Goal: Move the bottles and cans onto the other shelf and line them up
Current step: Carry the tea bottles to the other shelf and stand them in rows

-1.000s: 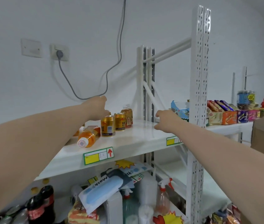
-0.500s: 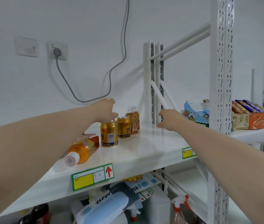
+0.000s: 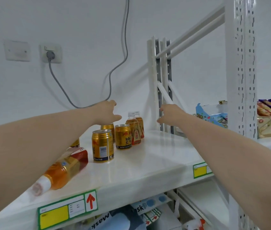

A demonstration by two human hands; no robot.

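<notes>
Your left hand (image 3: 105, 113), spread and empty, hovers over rear gold metal can (image 3: 107, 128), likely to grab it; your right hand (image 3: 171, 113), loose, empty, right of that can beyond amber plastic bottles (image 3: 134, 130); orange plastic bottle (image 3: 61, 170) lies toppled front-left of it

Can (image 3: 123, 136): "RedBull"; pack (image 3: 101, 221): probably "mask"

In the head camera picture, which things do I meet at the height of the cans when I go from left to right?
lying orange bottle → nearest gold can → Red Bull can → two small bottles → right hand → blue box → snack boxes
</notes>
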